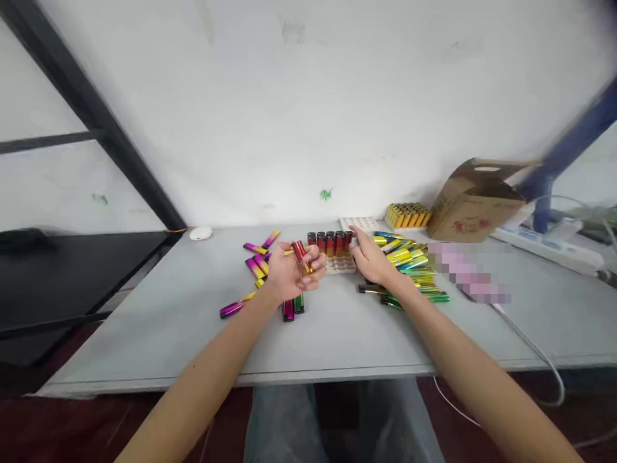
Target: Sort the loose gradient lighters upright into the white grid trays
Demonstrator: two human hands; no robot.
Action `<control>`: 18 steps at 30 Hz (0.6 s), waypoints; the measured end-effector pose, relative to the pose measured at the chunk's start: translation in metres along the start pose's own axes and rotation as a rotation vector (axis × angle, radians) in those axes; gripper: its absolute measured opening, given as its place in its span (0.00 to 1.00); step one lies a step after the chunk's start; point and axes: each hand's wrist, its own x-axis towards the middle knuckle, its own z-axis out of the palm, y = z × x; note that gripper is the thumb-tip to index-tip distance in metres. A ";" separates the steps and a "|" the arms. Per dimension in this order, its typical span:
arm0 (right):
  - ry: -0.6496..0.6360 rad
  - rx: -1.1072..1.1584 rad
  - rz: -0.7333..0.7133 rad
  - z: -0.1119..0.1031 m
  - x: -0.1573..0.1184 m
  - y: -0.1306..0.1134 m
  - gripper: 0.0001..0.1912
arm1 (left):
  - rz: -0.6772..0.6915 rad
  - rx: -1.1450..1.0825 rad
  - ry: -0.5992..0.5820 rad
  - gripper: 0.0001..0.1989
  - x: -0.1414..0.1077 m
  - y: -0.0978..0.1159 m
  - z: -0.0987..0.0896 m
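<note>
Lying in the upturned left hand (pixel 284 275): one red-and-gold lighter (pixel 302 256), above the table (pixel 193 334), just left of the white tray (pixel 341 265); fingers curled around it, seemingly to keep it steady. Long axis: slanted, red end up and leftward, gold end down and rightward. Right hand (pixel 370 258): beside the right end of the red row (pixel 330 243); from where I stand, I cannot tell whether its fingers pinch anything. Red row: upright, dark ends up, presumably kept so by the tray's holes. Loose stock: purple-and-yellow lighters (pixel 254 267) flat at left, yellow-and-green heap (pixel 401 258) at right, probably for easy reach.
</note>
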 end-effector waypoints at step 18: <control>0.012 0.059 0.041 -0.003 -0.001 -0.006 0.31 | -0.106 0.090 -0.049 0.25 -0.006 -0.001 -0.017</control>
